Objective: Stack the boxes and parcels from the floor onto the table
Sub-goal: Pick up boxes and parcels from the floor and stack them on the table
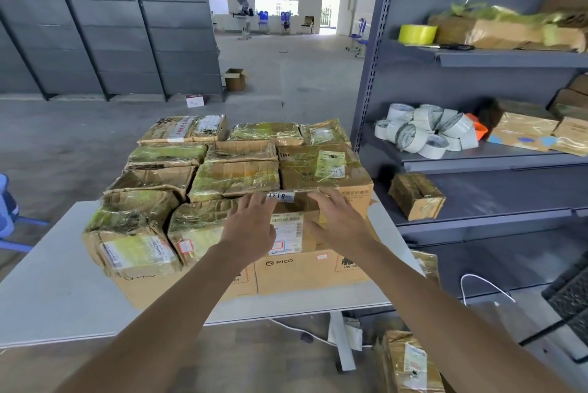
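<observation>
Presently the white rectangular table (57, 290) carries a packed upper layer of tape-wrapped brown cardboard parcels (235, 181) on two large plain PICO cartons (305, 270). Grey metal shelving (477, 157) stands just beside its right edge; bare tabletop lies open at near left. Step in hand, I judge: seating the labelled brown parcel (288, 224) at the stack's near right. Left hand (251, 224) and right hand (339, 217), apart, fingers spread, rest flat on it, not clamped. Next: reach down for the taped brown floor parcel (410, 364) at lower right.
</observation>
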